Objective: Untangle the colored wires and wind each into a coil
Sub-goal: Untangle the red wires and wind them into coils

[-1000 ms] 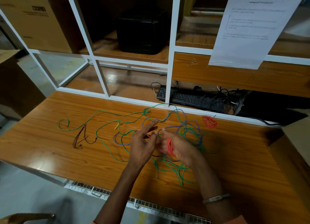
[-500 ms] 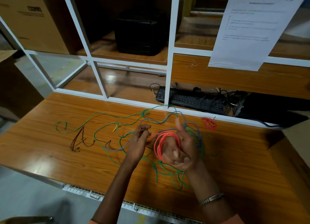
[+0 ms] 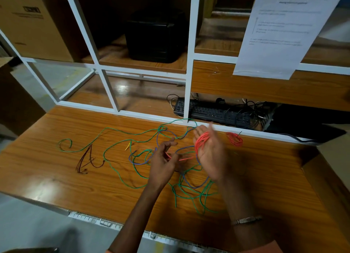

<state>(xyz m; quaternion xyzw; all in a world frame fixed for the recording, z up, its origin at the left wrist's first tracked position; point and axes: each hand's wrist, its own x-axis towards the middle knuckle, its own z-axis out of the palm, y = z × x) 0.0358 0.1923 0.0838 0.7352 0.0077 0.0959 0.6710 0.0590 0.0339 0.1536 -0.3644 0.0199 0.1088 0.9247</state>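
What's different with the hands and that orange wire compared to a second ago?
The right hand has turned palm-up and opened, with the orange wire now looped around its fingers. The left hand still pinches the wire's loose end. The green wire, small red coil and brown wire lie unmoved.

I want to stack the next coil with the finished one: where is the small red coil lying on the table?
In the head view, the small red coil lies on the table at its far edge, right of the right hand, near the white frame rail.

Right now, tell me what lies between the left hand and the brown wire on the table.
In the head view, between the left hand and the brown wire lie loops of green wire, a blue wire and a short yellow wire on the wooden table.
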